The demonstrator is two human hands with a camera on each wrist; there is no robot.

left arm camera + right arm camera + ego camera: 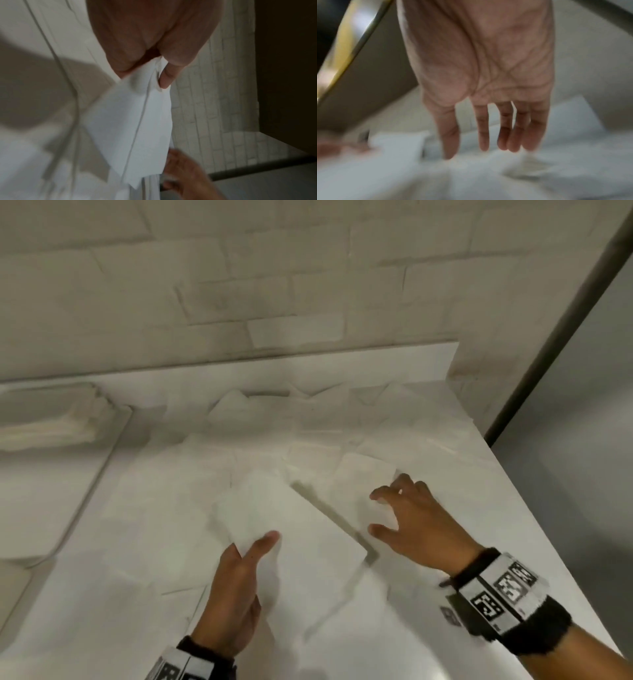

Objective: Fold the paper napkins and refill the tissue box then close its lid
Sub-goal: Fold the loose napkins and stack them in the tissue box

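Note:
Several white paper napkins (342,419) lie spread over the white table (513,508). My left hand (255,546) pinches one folded napkin (294,522) by its near corner, thumb on top, and holds it lifted off the table; the left wrist view shows the same napkin (137,121) hanging from my left hand (162,73). My right hand (385,508) is open with fingers spread over a napkin just right of the held one. In the right wrist view my right hand (484,143) hangs with straight fingers above blurred napkins (471,175). A white tissue box (68,494) sits at the far left, with stacked napkins (48,422) showing in it.
A pale brick wall (239,285) runs behind the table, with a low white ledge (308,361) along its foot. The table's right edge drops off beside a dark post (565,313) and grey floor (589,422).

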